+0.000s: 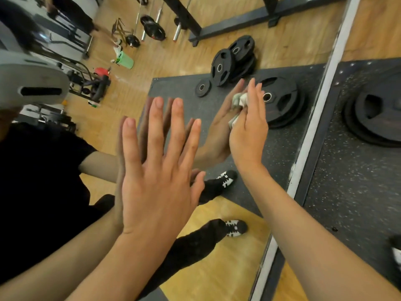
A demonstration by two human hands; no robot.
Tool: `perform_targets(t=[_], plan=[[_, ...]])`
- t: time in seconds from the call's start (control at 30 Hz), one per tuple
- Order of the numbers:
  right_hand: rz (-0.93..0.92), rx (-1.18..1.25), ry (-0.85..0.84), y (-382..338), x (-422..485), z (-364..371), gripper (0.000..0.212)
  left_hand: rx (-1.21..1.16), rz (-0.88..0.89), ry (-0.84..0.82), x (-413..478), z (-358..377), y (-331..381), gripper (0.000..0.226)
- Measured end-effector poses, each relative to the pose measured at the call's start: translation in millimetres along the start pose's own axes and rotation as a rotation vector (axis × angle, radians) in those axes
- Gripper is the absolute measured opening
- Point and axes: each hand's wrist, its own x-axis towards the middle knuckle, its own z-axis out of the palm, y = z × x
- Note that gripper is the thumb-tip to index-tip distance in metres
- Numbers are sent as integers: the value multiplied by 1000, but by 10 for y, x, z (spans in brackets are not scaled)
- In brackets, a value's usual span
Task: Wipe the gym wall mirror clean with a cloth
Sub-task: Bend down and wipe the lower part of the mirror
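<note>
Wiping under way, as judged: cloth point(239, 101) was pressed on mirror point(173, 68) right of frame centre, near metal edge strip point(314, 118). No clear smears showed on glass; share already cleaned could not be told.

Right hand point(249, 127): fingers straight, together, flat over crumpled cloth, pushing it against glass; arm reached from lower right.

Left hand point(156, 170): fingers spread, flat on glass at centre, holding nothing.

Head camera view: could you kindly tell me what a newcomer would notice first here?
The left hand, fingers spread, lies flat on the mirror at centre, meeting its own reflection. To its right, the right hand presses a crumpled cloth against the glass with straight fingers. Beyond the mirror's pale edge, black weight plates lie stacked on the dark mat.
</note>
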Motion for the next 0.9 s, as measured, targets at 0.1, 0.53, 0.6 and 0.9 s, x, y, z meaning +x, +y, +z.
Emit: perform_targets(t=[0.1, 0.53, 0.6, 0.9], plan=[[13, 41, 14, 102, -505, 14, 56, 20, 7, -11, -5, 9, -6, 89], [126, 64, -48, 204, -841, -17, 58, 72, 28, -2, -21, -4, 6, 92], [123, 100, -24, 109, -348, -35, 60, 86, 11, -10, 22, -25, 11, 90], [42, 80, -53, 408, -1607, -112, 60, -27, -12, -21, -142, -113, -126, 88]])
